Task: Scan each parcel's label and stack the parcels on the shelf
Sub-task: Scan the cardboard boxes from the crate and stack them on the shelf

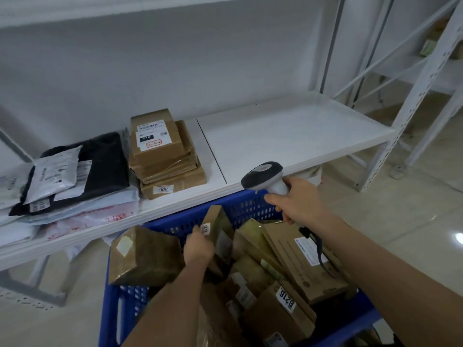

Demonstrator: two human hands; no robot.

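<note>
Head view: the left hand [199, 249] reaches down into the blue crate [175, 222], its grip curled round a small brown parcel [217, 231] that stands on edge and bears a white tag reading 1218. Just left of that grip a crumpled brown parcel [146, 256] leans on the crate's left wall. To its right, inside the crate, lie more cardboard parcels, among them a long flat box [305, 266] with a white label and, nearer the person, a box tagged 6216 [280, 309].

The right hand [298, 200] is up and to the right of the left one, over the crate's far rim. Its grip is wrapped round the handle of a grey-and-black scanner [264, 176], whose head points left; its dark cable hangs down over the long flat box.

Beyond both hands runs the white shelf [288, 136]. On it, up and left of the left grip, sits a stack of brown parcels [164, 151], and further left a pile of black and white mailer bags [75, 176].
</note>
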